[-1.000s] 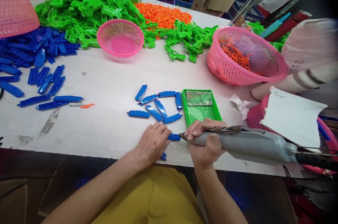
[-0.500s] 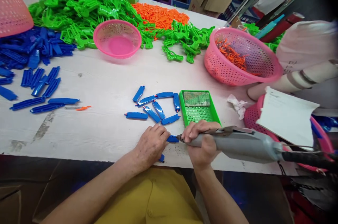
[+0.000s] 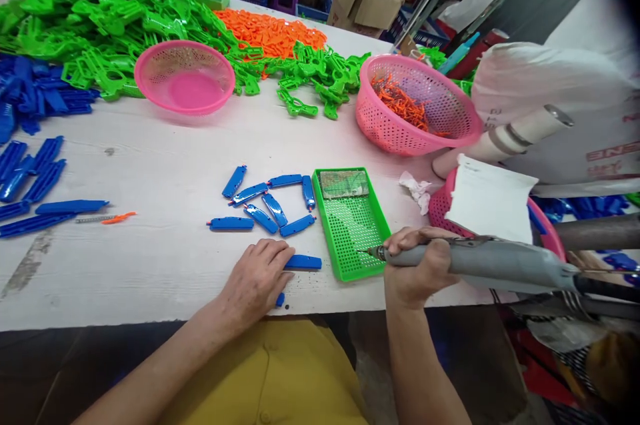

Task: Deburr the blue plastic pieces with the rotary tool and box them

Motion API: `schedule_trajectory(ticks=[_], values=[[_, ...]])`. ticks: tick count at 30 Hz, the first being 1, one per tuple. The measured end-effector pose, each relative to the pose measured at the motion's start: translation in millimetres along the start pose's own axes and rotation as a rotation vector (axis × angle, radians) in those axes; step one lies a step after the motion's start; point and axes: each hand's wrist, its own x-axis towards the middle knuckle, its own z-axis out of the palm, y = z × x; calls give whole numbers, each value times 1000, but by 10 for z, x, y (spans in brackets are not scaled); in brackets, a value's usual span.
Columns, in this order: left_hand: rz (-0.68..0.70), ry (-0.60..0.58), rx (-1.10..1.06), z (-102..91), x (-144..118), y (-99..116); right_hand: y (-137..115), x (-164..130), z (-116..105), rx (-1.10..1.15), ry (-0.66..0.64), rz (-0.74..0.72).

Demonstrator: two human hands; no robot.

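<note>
My left hand [image 3: 256, 280] presses down on a blue plastic part [image 3: 303, 262] at the table's near edge; most of the part is hidden under the palm. My right hand [image 3: 416, 265] grips a grey electric screwdriver [image 3: 480, 263], its tip hovering over the green perforated tray [image 3: 350, 228]. The tip is apart from the blue part now. Several finished-looking blue parts [image 3: 267, 205] lie in a loose group just beyond my left hand.
A small pink basket [image 3: 184, 77] and a larger pink basket [image 3: 413, 105] with orange pieces stand farther back. Piles of green parts [image 3: 115, 11], orange parts [image 3: 270, 31] and blue strips [image 3: 35, 88] cover the far table. Another person's white sleeve [image 3: 550, 91] is at right.
The screwdriver tip has pulled right, off the blue part and over the green tray. My left hand stays on the part. The view has shifted to the right.
</note>
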Motion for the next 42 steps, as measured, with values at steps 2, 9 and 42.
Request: schedule_trajectory(ticks=[2,9,42], values=[[-10,7,8,-41,-53,-24,13,-3,-11,-4,-5,-1],[-27,-49,11,-67,-21,-59,46,1,-35,13,-7,9],[-130,-165,-25,-26,93,3,-246,-583,646,245,-405,114]])
